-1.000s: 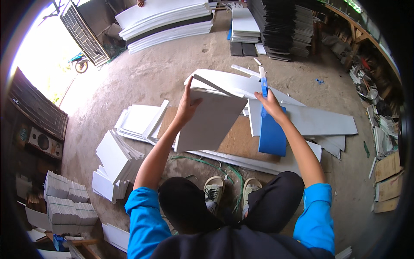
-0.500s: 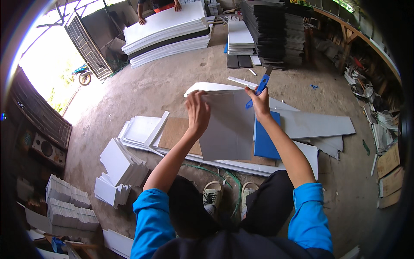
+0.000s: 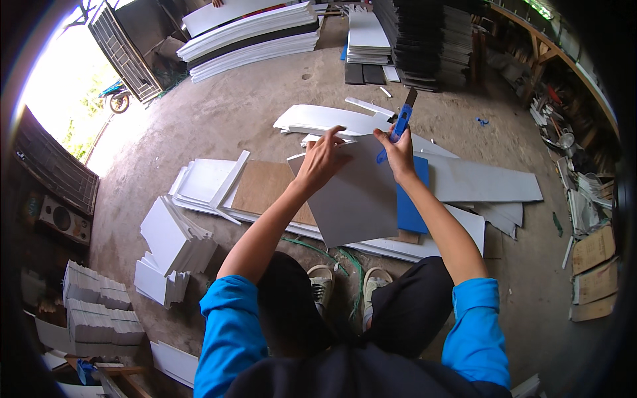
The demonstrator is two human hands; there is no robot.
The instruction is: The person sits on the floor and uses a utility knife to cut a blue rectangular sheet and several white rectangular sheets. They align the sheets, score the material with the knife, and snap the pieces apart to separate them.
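My right hand is closed round a blue utility knife, its dark blade pointing up and away from me. The same hand is at the upper right corner of a grey-white foam sheet, which hangs tilted in front of me. Over the sheet's upper left part is my left hand, fingers apart and bent; whether its fingertips touch the sheet I cannot tell. Below the sheet lie a blue board, a brown board and several long white sheets.
Stacks of cut white pieces stand on the floor at left, with more piles behind them. Far off are a white sheet stack with a person's hand on it, and tall black stacks. Green string lies between my shoes.
The foam sheet has turned and tilted, its left corner swinging outward. My left hand has moved right across its top edge. The other person has mostly left the view.
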